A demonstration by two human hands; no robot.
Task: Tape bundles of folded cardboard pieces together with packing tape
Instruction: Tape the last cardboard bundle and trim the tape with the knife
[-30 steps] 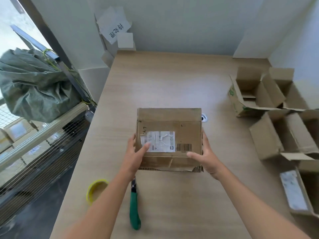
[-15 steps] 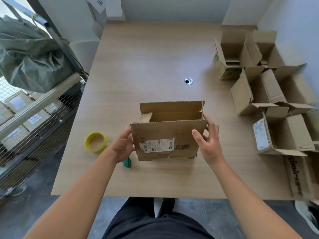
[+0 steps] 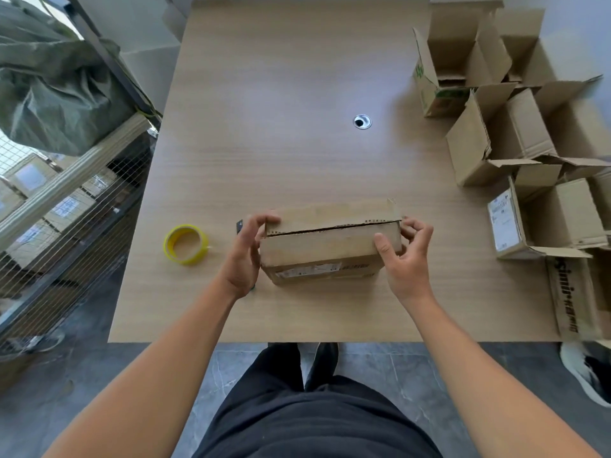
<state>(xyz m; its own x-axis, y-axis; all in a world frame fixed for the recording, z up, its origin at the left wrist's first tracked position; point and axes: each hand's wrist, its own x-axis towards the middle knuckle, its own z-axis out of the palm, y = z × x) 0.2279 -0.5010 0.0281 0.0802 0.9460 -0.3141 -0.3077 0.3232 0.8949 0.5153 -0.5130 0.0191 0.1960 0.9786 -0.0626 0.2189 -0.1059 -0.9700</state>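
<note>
I noted the cardboard box (image 3: 330, 241) resting on the table (image 3: 297, 143), flaps apparently closed. Left hand (image 3: 244, 256) and right hand (image 3: 403, 262) gripped its ends. Tape roll (image 3: 188, 260) lay apart, leftward.

I see a wood table (image 3: 281, 94) with a metal grommet (image 3: 362, 122). Green sack (image 3: 56, 94) above wire rack (image 3: 66, 209) on the left, white shoe (image 3: 585, 375) on the floor right.

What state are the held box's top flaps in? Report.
Shut: the box has both top flaps folded down, meeting along a thin seam.
</note>
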